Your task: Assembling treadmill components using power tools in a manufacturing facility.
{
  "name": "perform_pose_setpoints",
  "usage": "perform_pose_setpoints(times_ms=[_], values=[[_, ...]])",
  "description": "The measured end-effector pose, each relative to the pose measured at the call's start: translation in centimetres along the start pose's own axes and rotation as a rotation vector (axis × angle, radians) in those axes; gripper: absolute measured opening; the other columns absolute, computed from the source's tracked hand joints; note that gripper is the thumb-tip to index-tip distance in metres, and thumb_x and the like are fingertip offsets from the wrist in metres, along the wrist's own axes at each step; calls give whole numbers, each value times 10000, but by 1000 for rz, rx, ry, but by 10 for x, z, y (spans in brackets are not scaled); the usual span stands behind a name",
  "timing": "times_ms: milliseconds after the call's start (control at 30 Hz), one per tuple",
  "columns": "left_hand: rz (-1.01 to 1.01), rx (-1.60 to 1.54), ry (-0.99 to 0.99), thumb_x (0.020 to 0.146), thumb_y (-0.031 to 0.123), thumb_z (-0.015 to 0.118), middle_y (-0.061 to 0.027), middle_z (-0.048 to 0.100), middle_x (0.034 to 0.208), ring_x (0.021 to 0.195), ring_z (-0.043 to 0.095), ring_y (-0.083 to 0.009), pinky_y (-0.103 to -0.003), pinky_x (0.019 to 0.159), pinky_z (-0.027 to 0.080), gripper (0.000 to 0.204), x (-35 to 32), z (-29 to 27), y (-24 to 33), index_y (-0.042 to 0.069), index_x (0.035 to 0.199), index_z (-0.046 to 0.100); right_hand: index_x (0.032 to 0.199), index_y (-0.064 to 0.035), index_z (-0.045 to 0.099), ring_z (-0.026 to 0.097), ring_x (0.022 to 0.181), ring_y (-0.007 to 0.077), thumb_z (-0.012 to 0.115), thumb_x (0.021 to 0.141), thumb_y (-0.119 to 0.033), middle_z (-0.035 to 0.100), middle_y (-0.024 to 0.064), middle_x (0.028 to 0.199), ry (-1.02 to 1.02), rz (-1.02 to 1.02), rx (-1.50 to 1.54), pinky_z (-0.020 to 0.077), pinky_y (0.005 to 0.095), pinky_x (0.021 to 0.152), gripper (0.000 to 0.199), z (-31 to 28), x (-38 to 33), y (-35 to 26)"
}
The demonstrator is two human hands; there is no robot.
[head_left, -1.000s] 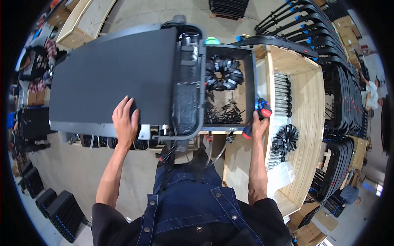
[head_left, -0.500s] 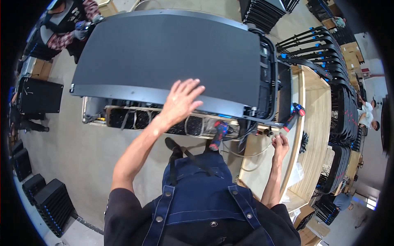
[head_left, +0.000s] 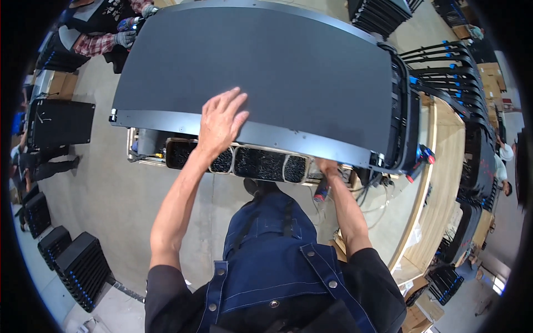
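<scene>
Head view: left hand (head_left: 221, 123) spread flat on smooth, matte dark panel (head_left: 266, 72).

You stood in a workshop or assembly floor, not a home. The ground was bare concrete (head_left: 105, 205), and a large dark panel (head_left: 261, 72) lay flat on a work stand with open bins of small dark parts (head_left: 261, 164) beneath its near edge. Stacks of black units with blue fittings (head_left: 83, 269) sat on the floor at your lower left, and more hung in rows on racks (head_left: 444, 61) at your right. A long plywood bench (head_left: 441, 166) ran beside you. Another worker in gloves (head_left: 125, 38) and a plaid sleeve handled the panel's far corner, and you wore a denim apron (head_left: 277, 261).
</scene>
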State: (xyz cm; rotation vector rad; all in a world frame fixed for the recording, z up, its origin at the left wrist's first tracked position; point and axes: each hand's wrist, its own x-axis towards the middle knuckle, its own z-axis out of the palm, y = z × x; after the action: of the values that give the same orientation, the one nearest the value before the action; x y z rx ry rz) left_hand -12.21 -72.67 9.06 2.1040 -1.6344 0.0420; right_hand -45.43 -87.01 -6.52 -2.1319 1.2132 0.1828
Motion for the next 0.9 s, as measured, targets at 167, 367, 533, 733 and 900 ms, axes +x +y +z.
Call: perform_pose_setpoints(times_ms=[167,367,533,733,900], values=[[-19,-32,-20,874,235,702,-98,578,1378,1265,527,-295,-456,1075,382,420,13,15,10,102,1268,646,1062,-11,708,694,955,307,606,949,-244,737,88,1058,-58,-20,292,546,400,881,278,-30,31,23],[-86,-9,5,807,191,713,-110,626,1320,1183,589,-305,-432,1020,436,433,9,12,9,77,1222,669,1070,-19,706,691,961,304,598,954,-252,735,86,1066,-169,-4,656,545,401,885,282,-21,-5,13],[-85,-7,-21,828,198,715,-101,625,1324,1182,592,-288,-437,1028,442,406,19,13,12,82,1214,670,1076,-25,703,688,965,301,591,957,-258,732,84,1072,-268,41,799,544,402,887,286,-15,-3,24],[-116,-14,-20,863,220,705,-93,624,1330,1195,589,-269,-440,1053,430,383,19,13,8,89,1221,668,1084,-32,701,685,970,298,583,961,-267,730,82,1080,-378,101,919,543,403,891,290,-13,11,22],[-110,-25,-18,868,219,695,-90,618,1338,1206,581,-267,-436,1055,426,380,18,13,5,86,1223,665,1090,-38,698,682,975,296,576,965,-273,728,80,1086,-450,169,987,542,404,894,293,-10,5,55]])
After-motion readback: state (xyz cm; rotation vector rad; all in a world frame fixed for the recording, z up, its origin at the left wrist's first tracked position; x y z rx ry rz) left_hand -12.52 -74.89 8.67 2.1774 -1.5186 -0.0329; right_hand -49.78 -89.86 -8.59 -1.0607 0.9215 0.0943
